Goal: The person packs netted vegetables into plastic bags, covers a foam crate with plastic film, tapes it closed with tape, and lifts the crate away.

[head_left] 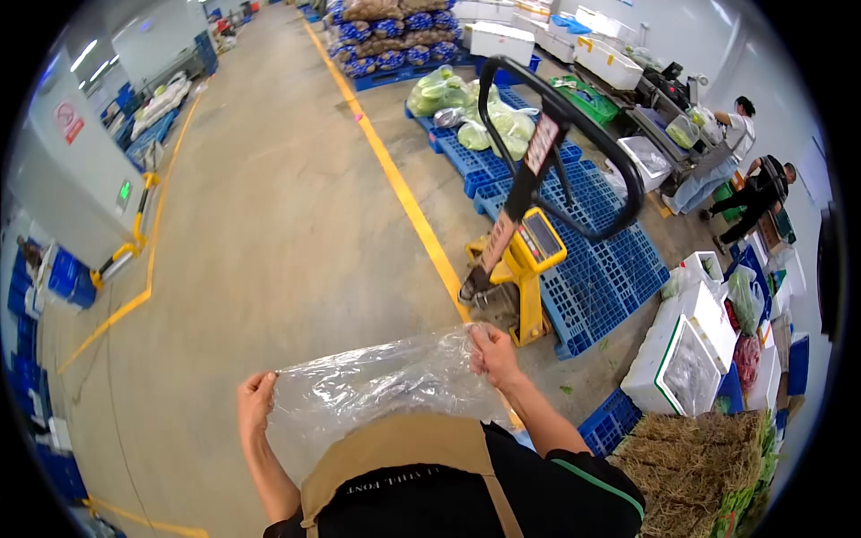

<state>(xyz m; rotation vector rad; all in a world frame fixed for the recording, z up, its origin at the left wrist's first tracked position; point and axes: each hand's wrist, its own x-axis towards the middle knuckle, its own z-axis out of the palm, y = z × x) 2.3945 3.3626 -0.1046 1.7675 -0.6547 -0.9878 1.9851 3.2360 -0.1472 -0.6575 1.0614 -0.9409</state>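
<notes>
A clear plastic bag [377, 381] is stretched between my two hands, in front of the tan apron [404, 448]. My left hand [257, 400] pinches its upper left corner. At the bag's upper right end, my right hand [493, 355] is closed on the plastic. The lower part of the bag is hidden behind the apron. Just beyond my right hand stands a yellow pallet truck [529, 278] with a black handle [565, 108] and a display.
Blue pallets [592, 260], one bearing bagged green vegetables [511, 121], lie ahead to the right. White foam boxes [668, 372] and bundled roots [686, 457] are at the right. Two people [762, 193] stand farther back. Stacked sacks [386, 36] are ahead; a pillar [76, 170] is left.
</notes>
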